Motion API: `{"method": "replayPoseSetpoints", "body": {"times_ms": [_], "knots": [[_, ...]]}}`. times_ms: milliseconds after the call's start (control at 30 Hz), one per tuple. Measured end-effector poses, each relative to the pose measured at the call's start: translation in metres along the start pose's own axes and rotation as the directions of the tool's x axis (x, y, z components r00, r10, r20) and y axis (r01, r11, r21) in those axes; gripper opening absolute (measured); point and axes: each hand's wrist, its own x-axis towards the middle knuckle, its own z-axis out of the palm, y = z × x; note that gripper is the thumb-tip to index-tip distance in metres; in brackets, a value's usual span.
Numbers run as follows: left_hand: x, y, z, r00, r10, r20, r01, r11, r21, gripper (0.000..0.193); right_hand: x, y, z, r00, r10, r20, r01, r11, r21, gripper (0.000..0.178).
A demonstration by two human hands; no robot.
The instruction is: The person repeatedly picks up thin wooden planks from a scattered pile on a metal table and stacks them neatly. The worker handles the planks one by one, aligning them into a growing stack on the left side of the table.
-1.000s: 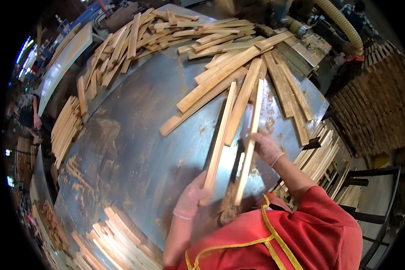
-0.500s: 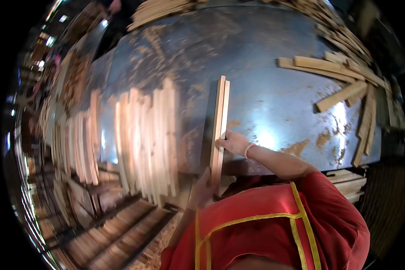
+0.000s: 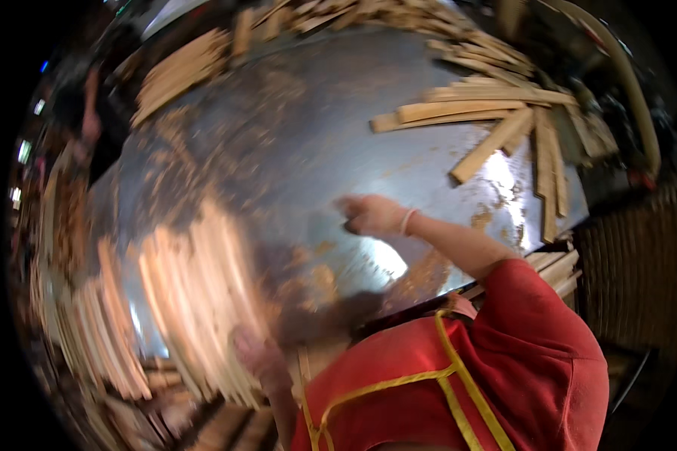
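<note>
My left hand, smeared by motion, is at the near right edge of a row of pale wooden strips lying side by side. Whether it touches a strip I cannot tell. Over the bare metal tabletop, my right hand is held out with nothing visible in it. Its fingers reach leftward, apart from the thumb, though blurred. The strips' upper ends are blurred too.
Another row of strips lies farther left. Loose wooden pieces fan out at the right, and a stack of strips is at the far left. Sawdust is scattered on the metal. A person's arm shows at the upper left.
The pair of strips held upright between both hands is no longer in them. My left hand has moved left to the row; my right hand has let go. The view has shifted.
</note>
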Motion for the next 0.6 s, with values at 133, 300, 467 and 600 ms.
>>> {"method": "replayPoseSetpoints", "body": {"times_ms": [133, 300, 467, 600], "knots": [[0.026, 0.070, -0.010, 0.970, 0.243, 0.011, -0.242, 0.970, -0.034, 0.085, -0.088, 0.173, -0.149, 0.921, 0.184, -0.344, -0.385, 0.582, -0.716, 0.071], [0.043, 0.247, -0.032, 0.859, 0.483, 0.168, -0.447, 0.869, -0.210, 0.096, -0.095, 0.214, -0.187, 0.957, 0.255, -0.141, -0.243, 0.431, -0.869, 0.034], [0.050, 0.377, 0.007, 0.656, 0.754, 0.038, -0.725, 0.643, -0.249, 0.101, -0.040, 0.126, -0.143, 0.788, -0.607, -0.105, 0.281, 0.507, -0.815, 0.052], [0.051, 0.393, 0.044, 0.713, 0.677, 0.181, -0.667, 0.735, -0.124, 0.099, 0.033, 0.158, -0.290, 0.945, -0.178, -0.273, -0.073, 0.699, -0.711, 0.084]]}}
